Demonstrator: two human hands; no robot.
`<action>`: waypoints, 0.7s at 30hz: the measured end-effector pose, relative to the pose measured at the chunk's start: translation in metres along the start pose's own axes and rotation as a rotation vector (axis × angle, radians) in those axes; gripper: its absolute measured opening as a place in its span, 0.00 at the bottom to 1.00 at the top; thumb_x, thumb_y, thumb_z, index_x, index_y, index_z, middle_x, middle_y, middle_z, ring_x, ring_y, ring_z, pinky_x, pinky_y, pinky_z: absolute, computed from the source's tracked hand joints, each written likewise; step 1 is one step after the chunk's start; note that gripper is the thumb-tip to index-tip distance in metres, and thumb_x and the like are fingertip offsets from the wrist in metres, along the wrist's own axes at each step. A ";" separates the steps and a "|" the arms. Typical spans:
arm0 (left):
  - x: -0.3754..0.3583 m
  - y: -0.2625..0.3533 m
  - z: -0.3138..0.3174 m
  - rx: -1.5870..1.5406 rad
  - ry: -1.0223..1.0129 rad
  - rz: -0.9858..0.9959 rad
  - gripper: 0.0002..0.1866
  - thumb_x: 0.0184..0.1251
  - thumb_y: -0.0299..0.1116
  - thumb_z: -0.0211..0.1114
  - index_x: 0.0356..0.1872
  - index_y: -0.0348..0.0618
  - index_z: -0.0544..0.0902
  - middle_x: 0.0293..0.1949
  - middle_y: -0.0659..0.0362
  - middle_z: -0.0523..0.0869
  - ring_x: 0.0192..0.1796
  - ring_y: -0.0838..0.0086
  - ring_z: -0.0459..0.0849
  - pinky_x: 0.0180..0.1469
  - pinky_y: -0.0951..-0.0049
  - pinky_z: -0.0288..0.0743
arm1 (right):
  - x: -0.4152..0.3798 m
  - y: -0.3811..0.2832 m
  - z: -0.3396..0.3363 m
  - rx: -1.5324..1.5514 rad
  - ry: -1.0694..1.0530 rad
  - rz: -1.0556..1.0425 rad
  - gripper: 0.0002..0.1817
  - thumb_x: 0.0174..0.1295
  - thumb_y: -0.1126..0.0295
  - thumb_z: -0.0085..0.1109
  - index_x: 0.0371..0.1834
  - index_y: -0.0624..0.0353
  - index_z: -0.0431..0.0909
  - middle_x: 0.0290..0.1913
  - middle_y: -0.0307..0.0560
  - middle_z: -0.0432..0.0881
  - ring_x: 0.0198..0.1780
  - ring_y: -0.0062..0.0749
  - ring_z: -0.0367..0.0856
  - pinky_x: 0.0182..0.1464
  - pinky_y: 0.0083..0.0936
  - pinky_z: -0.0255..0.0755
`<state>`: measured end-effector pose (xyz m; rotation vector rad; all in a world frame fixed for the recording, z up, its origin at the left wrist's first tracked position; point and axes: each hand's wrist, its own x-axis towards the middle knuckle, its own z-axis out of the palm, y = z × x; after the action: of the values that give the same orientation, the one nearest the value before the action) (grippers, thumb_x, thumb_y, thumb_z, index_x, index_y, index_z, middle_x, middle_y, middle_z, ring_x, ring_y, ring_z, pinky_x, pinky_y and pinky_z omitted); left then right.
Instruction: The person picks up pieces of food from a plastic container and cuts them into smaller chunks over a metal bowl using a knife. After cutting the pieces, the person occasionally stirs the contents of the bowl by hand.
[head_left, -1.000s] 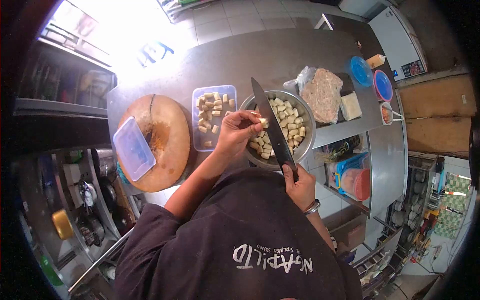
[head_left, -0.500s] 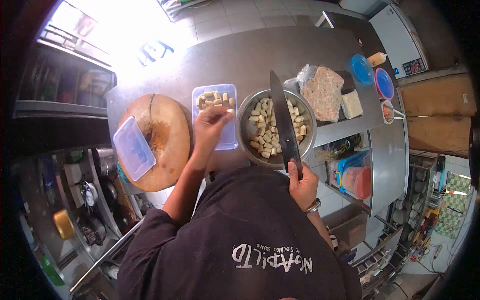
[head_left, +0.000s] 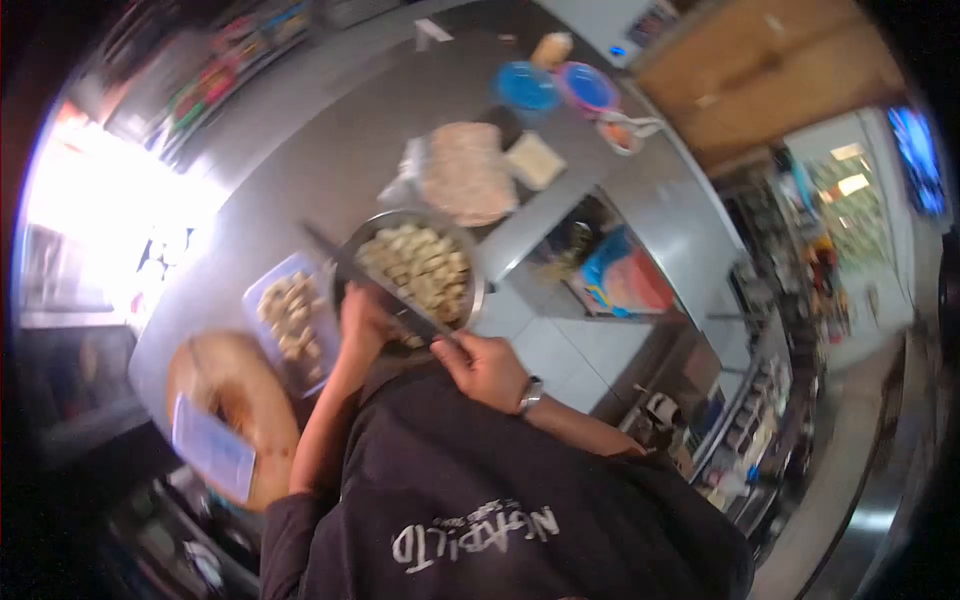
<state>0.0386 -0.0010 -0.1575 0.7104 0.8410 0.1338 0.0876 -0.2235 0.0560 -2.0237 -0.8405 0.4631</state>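
Note:
My right hand point(head_left: 484, 365) grips the handle of a long knife point(head_left: 372, 282), whose blade crosses the near rim of a metal bowl point(head_left: 470, 262) full of pale cut cubes point(head_left: 418, 268). My left hand point(head_left: 362, 318) is at the bowl's near-left edge, just under the blade; blur hides whether it holds a piece. Left of the bowl lies a clear rectangular tub point(head_left: 254, 294) with several more cubes point(head_left: 287, 316). A round wooden chopping board point(head_left: 262, 427) sits further left, with a clear lid point(head_left: 212, 447) on it.
On the steel counter point(head_left: 340, 150) behind the bowl lies a bag of minced meat point(head_left: 465, 172) and a pale block point(head_left: 534, 160). Two blue bowls point(head_left: 527, 87) and a bottle point(head_left: 552, 47) stand at the far end. Shelves with containers point(head_left: 622, 275) are below.
The view has swung and blurred as my head turned. My left hand moved from over the tub back to the bowl's near edge, and the knife now lies flatter across the rim.

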 end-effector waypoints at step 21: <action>-0.105 0.086 0.048 1.191 0.013 0.582 0.23 0.55 0.32 0.75 0.52 0.35 0.80 0.48 0.51 0.83 0.46 0.64 0.83 0.54 0.67 0.77 | -0.003 0.009 0.000 0.013 -0.007 -0.013 0.14 0.68 0.62 0.62 0.37 0.64 0.83 0.19 0.51 0.79 0.19 0.32 0.79 0.23 0.28 0.69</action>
<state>0.0170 -0.0004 -0.0155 2.0719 0.6482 0.1502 0.0888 -0.2290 0.0486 -2.0045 -0.8524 0.4670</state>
